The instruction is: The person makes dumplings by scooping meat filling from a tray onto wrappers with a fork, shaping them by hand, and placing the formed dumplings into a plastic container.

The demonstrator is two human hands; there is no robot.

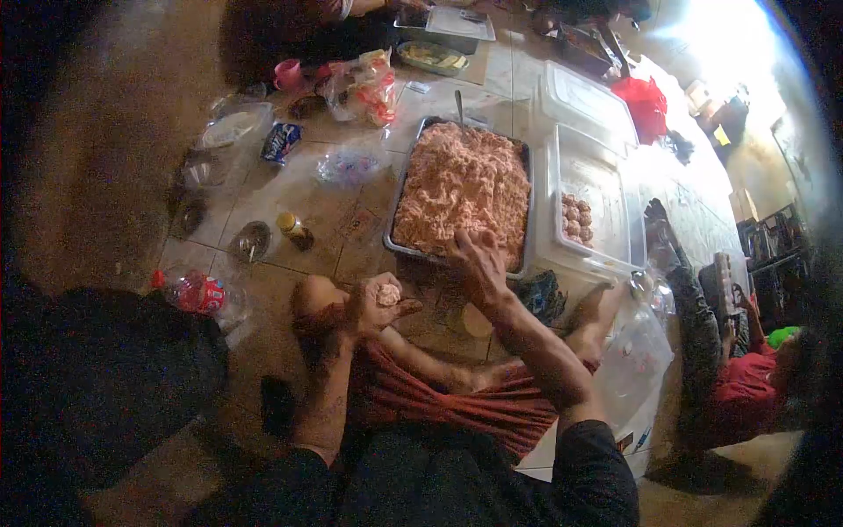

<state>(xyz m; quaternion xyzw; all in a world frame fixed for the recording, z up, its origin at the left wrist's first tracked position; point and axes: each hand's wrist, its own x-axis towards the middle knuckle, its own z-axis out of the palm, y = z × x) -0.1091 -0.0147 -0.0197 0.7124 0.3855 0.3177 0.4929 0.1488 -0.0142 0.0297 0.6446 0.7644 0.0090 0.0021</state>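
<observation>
In the head view, my left hand (373, 307) is cupped around a small lump of pale pink minced meat (388, 295) above my knee. My right hand (479, 268) reaches over the near edge of a dark rectangular tray (406, 254). Its bent fingers are at the surface of the minced meat mixture (461, 180) that fills this tray; the fingertips are partly hidden. A spoon handle (458, 105) sticks up from the far side of the mixture. Right of the tray, a clear plastic container (606, 189) holds several meatballs (575, 218) in rows.
A lid (587, 101) lies beyond the container. On the left are a bottle with red label (202, 292), a small yellow-capped jar (290, 227), a glass (253, 241) and a blue packet (281, 142). A person in red (751, 386) is at right; another person's arm (360, 7) is at the top.
</observation>
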